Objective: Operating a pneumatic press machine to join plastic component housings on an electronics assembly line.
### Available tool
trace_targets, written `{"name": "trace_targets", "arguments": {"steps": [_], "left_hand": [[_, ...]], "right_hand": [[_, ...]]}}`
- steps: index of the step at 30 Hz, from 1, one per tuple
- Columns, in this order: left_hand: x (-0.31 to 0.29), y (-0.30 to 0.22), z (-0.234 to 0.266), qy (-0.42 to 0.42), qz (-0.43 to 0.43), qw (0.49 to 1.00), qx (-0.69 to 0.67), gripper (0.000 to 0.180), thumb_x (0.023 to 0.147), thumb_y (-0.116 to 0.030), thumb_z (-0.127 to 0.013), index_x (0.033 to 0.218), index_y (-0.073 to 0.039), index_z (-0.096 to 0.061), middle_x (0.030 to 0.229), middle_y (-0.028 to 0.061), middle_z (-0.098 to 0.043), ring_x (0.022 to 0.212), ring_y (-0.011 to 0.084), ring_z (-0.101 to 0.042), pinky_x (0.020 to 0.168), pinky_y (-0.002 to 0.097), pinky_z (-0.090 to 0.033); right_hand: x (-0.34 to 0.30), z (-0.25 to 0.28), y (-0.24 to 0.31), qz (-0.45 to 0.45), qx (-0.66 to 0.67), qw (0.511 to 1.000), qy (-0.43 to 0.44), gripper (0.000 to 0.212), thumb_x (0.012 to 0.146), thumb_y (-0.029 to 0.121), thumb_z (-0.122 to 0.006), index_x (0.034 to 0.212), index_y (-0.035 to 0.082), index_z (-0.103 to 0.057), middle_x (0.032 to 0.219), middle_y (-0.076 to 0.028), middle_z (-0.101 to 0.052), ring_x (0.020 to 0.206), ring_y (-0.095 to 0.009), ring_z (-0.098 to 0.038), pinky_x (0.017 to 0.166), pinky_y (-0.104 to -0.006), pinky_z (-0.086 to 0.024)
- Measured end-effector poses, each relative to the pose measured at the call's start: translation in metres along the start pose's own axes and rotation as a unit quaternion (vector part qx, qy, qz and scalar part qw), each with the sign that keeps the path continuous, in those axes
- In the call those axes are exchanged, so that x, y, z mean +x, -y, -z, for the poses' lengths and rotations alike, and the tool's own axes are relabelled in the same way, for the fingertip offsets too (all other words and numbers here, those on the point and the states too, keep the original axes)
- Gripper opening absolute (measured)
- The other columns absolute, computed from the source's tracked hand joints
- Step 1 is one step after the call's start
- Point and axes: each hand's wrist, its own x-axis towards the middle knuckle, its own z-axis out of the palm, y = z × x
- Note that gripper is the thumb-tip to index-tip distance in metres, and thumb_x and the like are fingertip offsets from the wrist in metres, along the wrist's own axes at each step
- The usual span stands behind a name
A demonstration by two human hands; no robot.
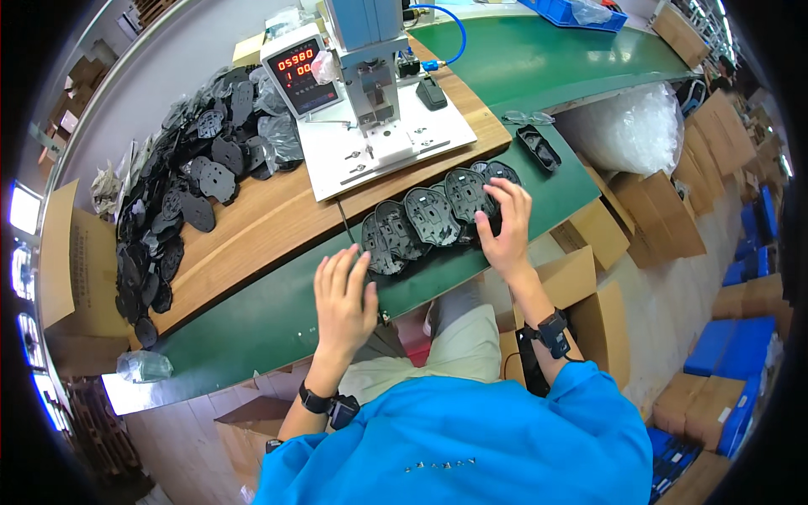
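Note:
Several black, mouse-shaped plastic shells [431, 216] lie in an overlapping row on the green tabletop, their ribbed inner sides facing up. At the left end of that row is my left hand [343, 303], fingers extended and holding nothing. My right hand [507, 227] is by the right part of the row, thumb and fingers apart around the edge of one shell [468, 194]. Whether its fingertips touch that shell, I cannot tell. Another black shell [539, 149], hollow and narrow, lies apart to the right, beyond my right hand.
A bench press [370, 84] with a white base [328, 160] and red-digit display [300, 71] stands on a wooden board [227, 261]. Left of it are heaped flat black plastic parts [215, 181]. Cardboard boxes [661, 215] and a clear plastic bag [631, 126] lie to the right.

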Motion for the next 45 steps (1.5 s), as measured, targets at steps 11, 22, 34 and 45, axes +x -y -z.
{"name": "trace_targets", "arguments": {"steps": [11,22,34,45], "left_hand": [[-0.03,0.025,-0.004,-0.026,0.054,0.998,-0.028,0.05,0.091,-0.005,-0.066,0.14,0.0,-0.059,0.153,0.0228,-0.055,0.142,0.0461,-0.049,0.123,0.0575,-0.036],[-0.036,0.025,-0.003,-0.028,0.055,0.998,-0.027,0.042,0.099,-0.002,-0.056,0.14,0.006,-0.054,0.154,0.0253,-0.051,0.144,0.0464,-0.046,0.121,0.0558,-0.035],[-0.019,0.005,0.02,-0.031,0.077,0.943,-0.322,0.056,0.103,-0.018,-0.067,0.152,0.003,-0.047,0.145,0.021,-0.061,0.115,0.0285,-0.067,0.097,0.0404,-0.053],[-0.01,-0.026,-0.007,-0.066,0.071,0.928,-0.359,0.022,0.095,-0.005,-0.082,0.112,0.002,-0.07,0.079,0.0122,-0.078,0.067,0.0177,-0.076,0.063,0.0295,-0.057]], "right_hand": [[0.013,0.0,0.013,-0.145,-0.016,0.987,0.067,0.018,0.092,0.027,-0.078,0.102,0.013,-0.073,0.107,-0.008,-0.067,0.113,-0.031,-0.06,0.107,-0.0505,-0.037],[0.019,0.006,0.034,-0.145,-0.087,0.986,0.012,0.035,0.092,0.025,-0.077,0.122,0.011,-0.066,0.108,-0.011,-0.066,0.112,-0.028,-0.06,0.105,-0.047,-0.034],[0.045,0.051,0.107,-0.147,0.32,0.934,0.054,0.048,0.094,0.003,-0.079,0.135,0.002,-0.056,0.119,-0.019,-0.072,0.115,-0.026,-0.073,0.103,-0.0382,-0.056],[0.021,0.034,0.154,-0.229,0.453,0.849,0.144,0.042,0.1,0.003,-0.078,0.134,0.004,-0.054,0.124,-0.006,-0.069,0.113,-0.01,-0.067,0.096,-0.0281,-0.056]]}}
